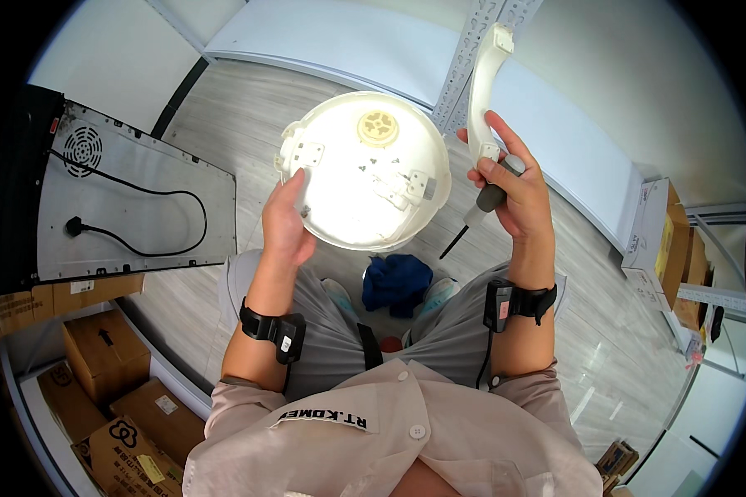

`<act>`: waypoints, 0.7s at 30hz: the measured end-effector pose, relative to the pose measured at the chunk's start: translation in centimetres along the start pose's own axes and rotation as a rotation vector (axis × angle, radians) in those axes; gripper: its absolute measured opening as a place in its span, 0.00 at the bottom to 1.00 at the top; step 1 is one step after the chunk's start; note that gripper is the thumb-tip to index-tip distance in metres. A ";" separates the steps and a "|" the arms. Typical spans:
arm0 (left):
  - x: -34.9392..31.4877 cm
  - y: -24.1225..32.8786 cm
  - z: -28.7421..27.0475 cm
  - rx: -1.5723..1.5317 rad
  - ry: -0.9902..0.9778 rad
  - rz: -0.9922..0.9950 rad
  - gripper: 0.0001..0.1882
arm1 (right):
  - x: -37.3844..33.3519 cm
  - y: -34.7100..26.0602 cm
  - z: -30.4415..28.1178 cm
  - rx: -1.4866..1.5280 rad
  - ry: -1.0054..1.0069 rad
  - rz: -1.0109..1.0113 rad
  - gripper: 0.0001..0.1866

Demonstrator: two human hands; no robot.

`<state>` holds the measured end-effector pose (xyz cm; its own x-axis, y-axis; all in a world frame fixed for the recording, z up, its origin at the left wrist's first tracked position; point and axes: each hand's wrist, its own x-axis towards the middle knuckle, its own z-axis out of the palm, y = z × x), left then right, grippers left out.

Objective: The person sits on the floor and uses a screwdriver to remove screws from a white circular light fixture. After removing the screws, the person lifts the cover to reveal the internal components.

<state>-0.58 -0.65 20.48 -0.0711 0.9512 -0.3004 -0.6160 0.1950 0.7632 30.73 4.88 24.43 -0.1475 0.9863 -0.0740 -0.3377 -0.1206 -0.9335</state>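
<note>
My left hand grips the left rim of a round white lid, thumb on its face and the other fingers hidden behind. A cream vent cap sits near the lid's top, and several small dark screws lie on its face. Raised in my right hand is a curved white handle, pinched at its lower end. The same hand keeps a screwdriver with a grey grip against the palm, its dark shaft pointing down and left. Handle and lid are apart.
A metal-cased appliance with a coiled black power cord stands at the left. Cardboard boxes fill a shelf at lower left; another box is at right. White shelving runs behind. A blue cloth lies between my shoes.
</note>
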 end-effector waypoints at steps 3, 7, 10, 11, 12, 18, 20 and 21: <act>0.0 0.2 -0.3 0.002 -0.020 -0.008 0.32 | 0.3 0.3 -0.2 -0.187 0.056 0.009 0.33; -0.3 0.7 -0.2 -0.003 -0.035 -0.035 0.32 | 0.3 0.6 0.0 -0.291 0.119 0.060 0.26; -0.4 1.1 -0.6 -0.020 -0.082 -0.069 0.32 | 0.4 0.6 -0.2 -0.226 0.092 0.153 0.23; -0.5 1.4 -0.8 -0.019 -0.100 -0.086 0.31 | 0.4 0.7 -0.5 -0.199 0.071 0.188 0.22; -0.5 1.7 -0.9 -0.018 -0.119 -0.105 0.31 | 0.4 0.9 -0.8 -0.190 0.040 0.201 0.21; -2.5 4.0 0.2 0.009 -0.160 -0.160 0.28 | -0.8 2.9 -1.1 -0.173 -0.111 0.301 0.20; -2.4 4.5 0.1 0.034 -0.177 -0.187 0.30 | -1.4 3.7 -0.7 -0.165 -0.115 0.339 0.21; -2.3 4.6 0.0 0.048 -0.180 -0.206 0.31 | -2.0 4.1 -0.2 -0.141 -0.101 0.352 0.21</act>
<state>-3.28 -1.99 24.66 0.1954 0.9165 -0.3491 -0.5651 0.3961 0.7237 29.88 2.47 20.71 -0.3248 0.8706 -0.3695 -0.1206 -0.4256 -0.8968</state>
